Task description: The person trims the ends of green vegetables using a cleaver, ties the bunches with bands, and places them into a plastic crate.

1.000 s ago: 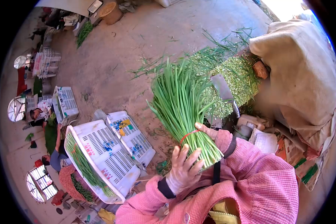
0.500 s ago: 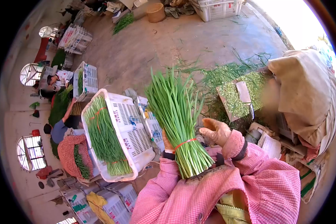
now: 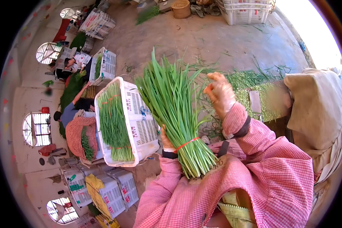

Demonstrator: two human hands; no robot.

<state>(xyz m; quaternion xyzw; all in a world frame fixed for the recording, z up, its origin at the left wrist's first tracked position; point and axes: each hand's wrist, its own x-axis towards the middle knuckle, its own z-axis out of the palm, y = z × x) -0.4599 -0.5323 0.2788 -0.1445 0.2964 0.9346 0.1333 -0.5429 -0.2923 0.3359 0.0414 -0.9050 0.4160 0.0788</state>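
A large bunch of green garlic chives [image 3: 169, 100] leans across my lap, leaf tips pointing up and away, pale cut stems towards me. A red band [image 3: 187, 143] circles it near the stem end. My left hand [image 3: 165, 139] grips the bunch from its left side, fingers mostly hidden behind the leaves. Raised to the right of the leaves is my right hand [image 3: 222, 93], apart from the bunch. Its fingers are bent, with a gap between them and the thumb, and no object shows in it. Both hands appear to wear thin translucent gloves.
On my left stands a white plastic crate [image 3: 142, 114] holding banded chives. Beyond it, people work beside another crate [image 3: 109, 62]. Chopped trimmings and a flat blade-like tool [image 3: 255, 102] lie to my right, near a cloth-covered stack [image 3: 315, 110]. Stacked crates [image 3: 247, 13] stand at the back.
My right hand has lifted up and away from the band area, beside the leaves. The bunch stays in my left hand, tilted slightly left. The whole view has shifted.
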